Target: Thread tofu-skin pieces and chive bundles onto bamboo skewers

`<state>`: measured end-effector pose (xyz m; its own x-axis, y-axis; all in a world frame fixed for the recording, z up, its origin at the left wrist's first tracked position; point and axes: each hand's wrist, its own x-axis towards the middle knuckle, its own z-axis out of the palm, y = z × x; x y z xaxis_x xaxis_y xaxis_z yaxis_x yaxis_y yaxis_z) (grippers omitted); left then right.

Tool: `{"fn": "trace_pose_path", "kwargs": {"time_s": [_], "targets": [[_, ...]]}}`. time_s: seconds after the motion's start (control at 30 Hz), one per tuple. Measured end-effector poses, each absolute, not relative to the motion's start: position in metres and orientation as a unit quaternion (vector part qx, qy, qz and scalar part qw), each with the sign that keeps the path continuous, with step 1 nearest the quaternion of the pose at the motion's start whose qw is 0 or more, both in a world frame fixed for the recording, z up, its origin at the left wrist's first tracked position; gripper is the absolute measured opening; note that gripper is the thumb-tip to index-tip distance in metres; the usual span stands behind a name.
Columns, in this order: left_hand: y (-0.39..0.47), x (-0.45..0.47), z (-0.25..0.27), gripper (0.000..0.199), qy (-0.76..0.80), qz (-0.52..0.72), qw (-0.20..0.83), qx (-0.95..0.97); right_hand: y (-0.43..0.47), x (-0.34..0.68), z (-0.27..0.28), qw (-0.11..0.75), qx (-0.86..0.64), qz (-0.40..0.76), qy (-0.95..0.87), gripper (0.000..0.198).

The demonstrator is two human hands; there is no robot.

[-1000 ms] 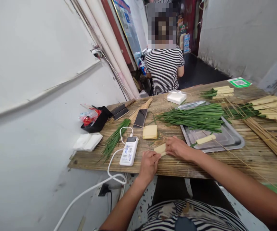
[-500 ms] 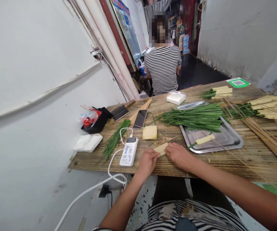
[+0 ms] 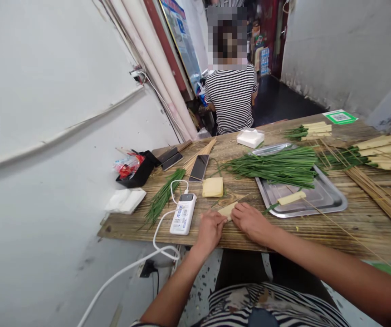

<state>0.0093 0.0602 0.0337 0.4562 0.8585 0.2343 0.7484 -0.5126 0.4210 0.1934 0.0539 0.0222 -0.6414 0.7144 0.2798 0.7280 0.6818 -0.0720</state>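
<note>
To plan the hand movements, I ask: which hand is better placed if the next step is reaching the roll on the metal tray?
Probably the right hand: it is nearer the roll and metal tray than the left hand, though both hold the pale strip.

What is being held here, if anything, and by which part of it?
A pale yellow strip: the left hand holds its left end, the right hand its right end.
</note>
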Motion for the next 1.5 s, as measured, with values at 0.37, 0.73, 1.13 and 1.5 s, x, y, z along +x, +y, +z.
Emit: {"fn": "trace_pose_path", "kwargs": {"time_s": [0.37,0.73,1.13,1.5], "targets": [[0.037,0.018,0.021,0.017,0.459,0.222,-0.071,0.857,0.075,0.197,0.028,0.125,-0.342,0.032,-0.931,0.023],[0.044,0.023,0.013,0.014,0.454,0.209,-0.064,0.864,0.08,0.199,0.033,0.124,-0.357,0.046,-0.925,0.024],[0.053,0.025,0.028,0.018,0.479,0.182,-0.017,0.859,0.076,0.201,0.036,0.129,-0.326,-0.027,-0.936,0.023],[0.042,0.02,0.006,0.023,0.439,0.213,-0.113,0.865,0.096,0.197,0.04,0.084,-0.325,0.008,-0.942,0.022]]}}
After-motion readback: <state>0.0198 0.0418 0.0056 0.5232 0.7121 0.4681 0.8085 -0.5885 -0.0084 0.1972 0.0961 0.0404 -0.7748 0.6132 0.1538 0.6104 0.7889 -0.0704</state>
